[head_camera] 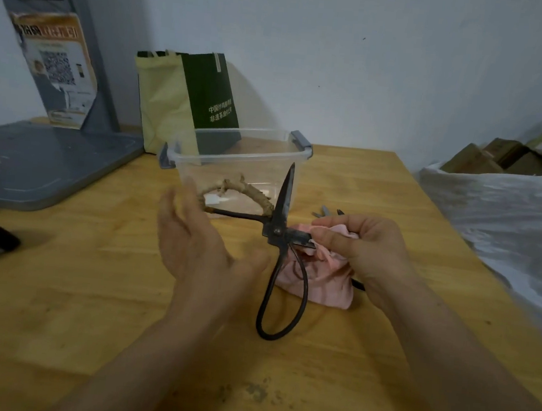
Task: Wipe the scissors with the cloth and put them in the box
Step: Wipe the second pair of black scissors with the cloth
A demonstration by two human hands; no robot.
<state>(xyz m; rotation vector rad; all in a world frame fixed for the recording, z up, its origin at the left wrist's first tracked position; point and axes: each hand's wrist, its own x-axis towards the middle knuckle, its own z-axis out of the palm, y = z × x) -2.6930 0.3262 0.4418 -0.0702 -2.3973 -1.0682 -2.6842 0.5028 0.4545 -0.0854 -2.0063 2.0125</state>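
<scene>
Ideally the left hand [194,244], spread with straight fingers and gripping nothing, should steady a handle during the wiping, since the blades gape wide. The scissors [275,230] hang above the middle of the table [92,288], just before the box [234,159]. They are dark, dull metal, with one blade up and a loop dangling. The right hand [364,246] pinches the pink cloth [315,284] round the other blade.

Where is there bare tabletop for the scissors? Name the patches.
Free: the patch left of the left hand, in front of the grey stand base, and the strip right of the clear box. Crowded: the middle, around scissors, cloth and right hand.
</scene>
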